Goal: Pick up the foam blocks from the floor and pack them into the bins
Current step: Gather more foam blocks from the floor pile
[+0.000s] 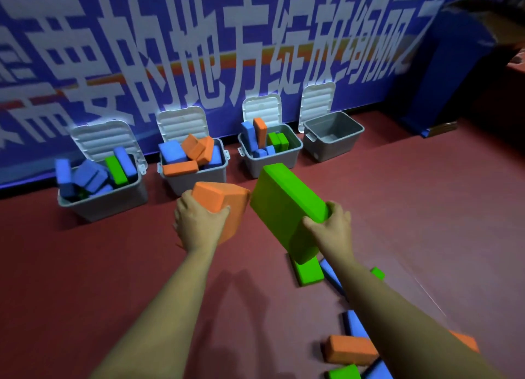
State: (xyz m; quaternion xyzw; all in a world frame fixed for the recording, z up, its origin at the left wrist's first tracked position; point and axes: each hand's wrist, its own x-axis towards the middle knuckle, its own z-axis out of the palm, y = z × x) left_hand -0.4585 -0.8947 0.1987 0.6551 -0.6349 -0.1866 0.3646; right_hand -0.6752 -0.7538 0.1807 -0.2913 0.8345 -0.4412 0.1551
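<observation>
My left hand grips an orange foam block held above the floor. My right hand grips a large green foam block, tilted, beside the orange one. Four grey bins stand along the banner wall with lids up: the far-left bin holds blue and green blocks, the second bin blue and orange ones, the third bin mixed colours, and the fourth bin is empty. Loose blocks lie on the floor at lower right: a green block, an orange block and a blue block.
A blue banner with white characters backs the bins. A blue pillar or stand rises at the right. The red floor stretches open to the left and to the right of my arms.
</observation>
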